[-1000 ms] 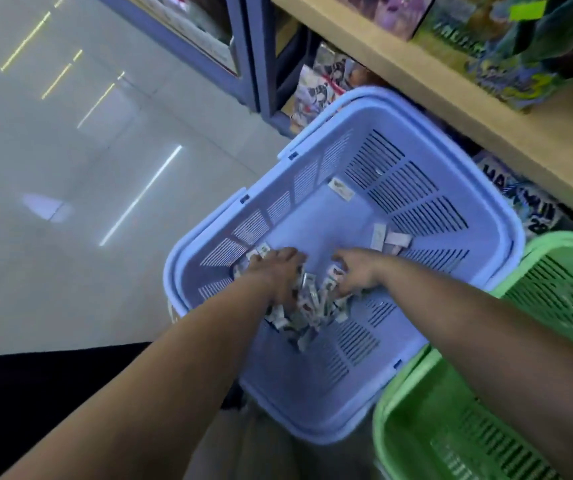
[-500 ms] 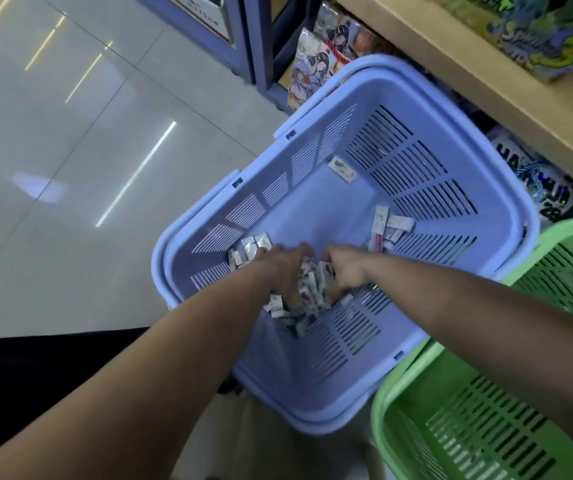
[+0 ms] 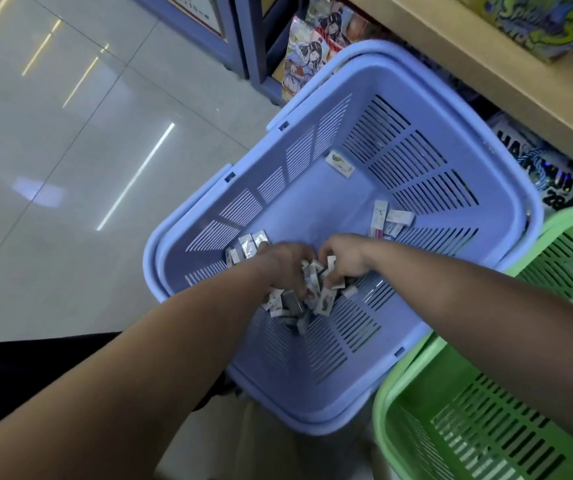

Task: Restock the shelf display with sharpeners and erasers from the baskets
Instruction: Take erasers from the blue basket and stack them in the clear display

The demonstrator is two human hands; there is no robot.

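Observation:
A lilac plastic basket point(image 3: 506, 188) stands on the floor below the shelf. Inside it lies a heap of small white wrapped erasers point(image 3: 307, 299). My left hand point(image 3: 286, 263) and my right hand point(image 3: 345, 259) are both down in the heap, side by side, fingers curled round several erasers. A few more erasers point(image 3: 248, 245) lie by the left wall. Others point(image 3: 390, 221) sit near the right wall, and one lone eraser point(image 3: 340, 164) lies at the far end.
A green basket point(image 3: 413, 403) stands against the lilac one at the lower right. A wooden shelf edge point(image 3: 485, 64) runs overhead at the right, with colourful packs on it and comic covers point(image 3: 309, 60) below. Tiled floor point(image 3: 70, 168) lies to the left.
Both hands have drawn closer together over the eraser heap and curled tighter into it. The camera has tipped, so the basket shows higher and larger.

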